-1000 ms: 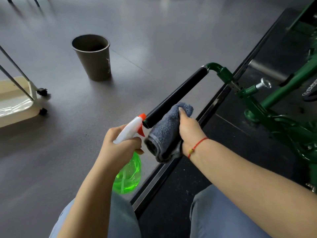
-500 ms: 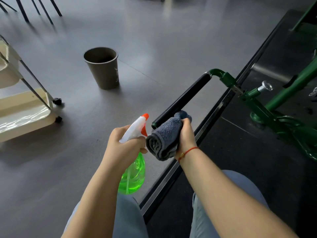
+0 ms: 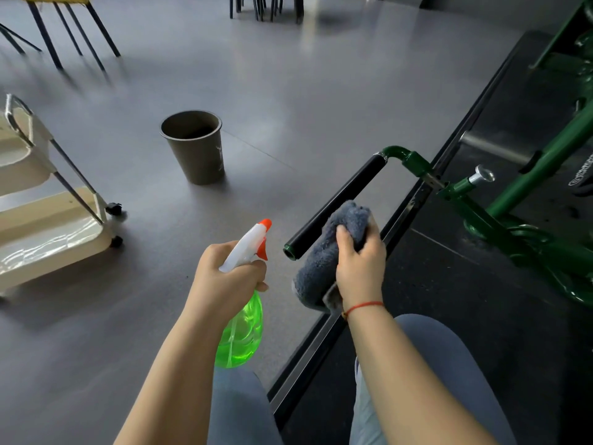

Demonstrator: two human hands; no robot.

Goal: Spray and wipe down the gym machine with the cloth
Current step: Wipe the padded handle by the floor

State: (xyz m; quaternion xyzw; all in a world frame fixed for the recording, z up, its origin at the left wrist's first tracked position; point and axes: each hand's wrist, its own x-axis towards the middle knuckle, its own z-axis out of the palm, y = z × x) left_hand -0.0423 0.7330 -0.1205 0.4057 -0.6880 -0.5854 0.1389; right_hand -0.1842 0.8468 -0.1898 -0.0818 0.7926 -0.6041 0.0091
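Note:
The green gym machine stands at the right on a black mat, and its black padded handle sticks out toward me. My right hand grips a folded grey cloth and holds it against the near end of the handle, on its right side. Just left of the handle's tip, my left hand grips a green spray bottle by its white trigger head, orange nozzle pointing up and to the right.
A brown waste bin stands on the grey floor ahead. A cream wheeled cart is at the left edge. Chair legs show at the top left. The black mat's metal edge runs diagonally under my right arm.
My right hand slid the cloth toward the handle's near end, then a little back up it. The spray bottle stayed beside the tip. The camera tilted up, showing more floor.

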